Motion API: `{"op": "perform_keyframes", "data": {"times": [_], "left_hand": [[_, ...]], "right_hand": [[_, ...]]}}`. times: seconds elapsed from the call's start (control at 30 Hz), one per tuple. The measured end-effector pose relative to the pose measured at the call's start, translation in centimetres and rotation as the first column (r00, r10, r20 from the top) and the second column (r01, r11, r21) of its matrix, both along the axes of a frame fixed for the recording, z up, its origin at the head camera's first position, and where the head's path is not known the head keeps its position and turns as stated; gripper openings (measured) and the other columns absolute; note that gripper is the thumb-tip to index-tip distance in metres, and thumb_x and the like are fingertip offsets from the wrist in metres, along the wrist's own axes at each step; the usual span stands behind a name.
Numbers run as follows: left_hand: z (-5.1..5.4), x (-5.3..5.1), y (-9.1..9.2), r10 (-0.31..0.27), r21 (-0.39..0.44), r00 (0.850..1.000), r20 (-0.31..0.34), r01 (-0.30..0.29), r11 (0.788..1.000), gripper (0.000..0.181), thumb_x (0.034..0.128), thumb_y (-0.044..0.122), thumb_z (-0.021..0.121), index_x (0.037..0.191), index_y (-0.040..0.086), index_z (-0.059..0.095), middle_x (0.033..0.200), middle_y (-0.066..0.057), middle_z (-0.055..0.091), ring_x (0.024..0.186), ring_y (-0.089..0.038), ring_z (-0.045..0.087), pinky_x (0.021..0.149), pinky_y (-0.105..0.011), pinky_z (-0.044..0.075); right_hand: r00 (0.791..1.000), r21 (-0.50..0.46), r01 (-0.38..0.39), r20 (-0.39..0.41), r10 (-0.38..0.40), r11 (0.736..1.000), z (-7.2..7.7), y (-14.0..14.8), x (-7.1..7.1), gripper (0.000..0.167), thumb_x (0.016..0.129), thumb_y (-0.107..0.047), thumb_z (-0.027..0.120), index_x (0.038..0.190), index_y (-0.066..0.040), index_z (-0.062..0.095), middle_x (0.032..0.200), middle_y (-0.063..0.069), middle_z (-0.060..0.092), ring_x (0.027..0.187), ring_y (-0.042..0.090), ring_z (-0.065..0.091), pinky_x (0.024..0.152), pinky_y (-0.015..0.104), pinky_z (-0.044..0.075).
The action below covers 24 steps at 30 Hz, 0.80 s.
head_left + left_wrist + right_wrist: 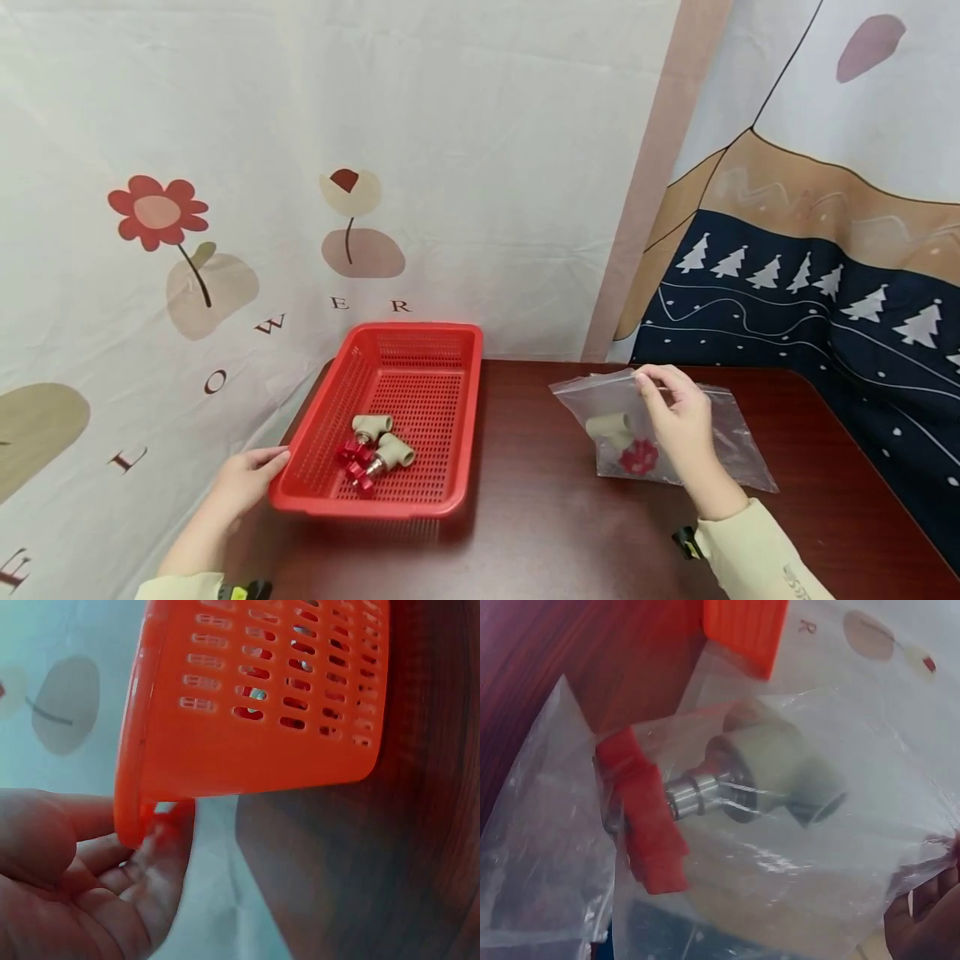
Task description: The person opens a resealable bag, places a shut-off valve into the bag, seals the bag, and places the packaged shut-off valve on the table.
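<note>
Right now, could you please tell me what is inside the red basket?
Two beige valves with red handles lie in the red basket, toward its near end. They cover what is directly beneath them, so that cannot be seen.

Along the far edge of the reddish-brown wood-grain worktop [555, 537] I see a pale flower-printed cloth [495, 125]; past the rounded far right corner, a navy-and-tan landscape cloth [817, 217] with white firs [918, 325].
</note>
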<state>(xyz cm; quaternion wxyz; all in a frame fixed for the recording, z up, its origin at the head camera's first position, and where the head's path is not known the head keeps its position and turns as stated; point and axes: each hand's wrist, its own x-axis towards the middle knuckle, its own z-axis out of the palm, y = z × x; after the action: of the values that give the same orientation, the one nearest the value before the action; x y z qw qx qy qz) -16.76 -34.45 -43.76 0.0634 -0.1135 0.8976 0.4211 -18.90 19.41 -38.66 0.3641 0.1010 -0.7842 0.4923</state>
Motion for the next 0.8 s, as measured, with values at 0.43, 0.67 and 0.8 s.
{"op": "perform_keyframes", "data": {"times": [0.43,0.67,0.8], "left_hand": [[-1.0,-0.1,-1.1,0.069,0.301,0.99,0.127,-0.104,0.948,0.068,0.096,0.031,0.054,0.135,-0.02,0.032,0.107,-0.021,0.067,0.085,-0.014,0.069,0.077,-0.036,0.057],[-1.0,-0.1,-1.0,0.074,0.294,0.988,0.134,-0.111,0.949,0.071,0.095,0.036,0.054,0.136,-0.019,0.033,0.113,-0.026,0.063,0.088,-0.017,0.069,0.082,-0.04,0.055],[-1.0,0.0,-1.1,0.073,0.318,0.988,0.137,-0.114,0.941,0.073,0.0943,0.038,0.055,0.137,-0.017,0.033,0.113,-0.022,0.064,0.089,-0.015,0.069,0.082,-0.038,0.055]], "right_hand": [[0.977,-0.039,-0.213,-0.036,0.211,0.976,-0.1,-7.0,-0.6,0.005,0.084,0.009,0.062,0.087,0.007,0.067,0.075,0.016,0.062,0.065,0.018,0.059,0.058,0.013,0.049],[0.96,-0.343,-0.227,0.08,0.269,0.912,-3.7,-8.9,-3.5,0.011,0.09,-0.003,0.061,0.092,0.006,0.066,0.076,0.023,0.062,0.065,0.013,0.063,0.06,0.024,0.056],[0.954,-0.407,-0.197,0.13,0.27,0.892,-4.9,-9.2,-4.3,0.015,0.092,-0.007,0.06,0.095,0.007,0.065,0.079,0.025,0.062,0.066,0.008,0.063,0.06,0.026,0.057]]}}
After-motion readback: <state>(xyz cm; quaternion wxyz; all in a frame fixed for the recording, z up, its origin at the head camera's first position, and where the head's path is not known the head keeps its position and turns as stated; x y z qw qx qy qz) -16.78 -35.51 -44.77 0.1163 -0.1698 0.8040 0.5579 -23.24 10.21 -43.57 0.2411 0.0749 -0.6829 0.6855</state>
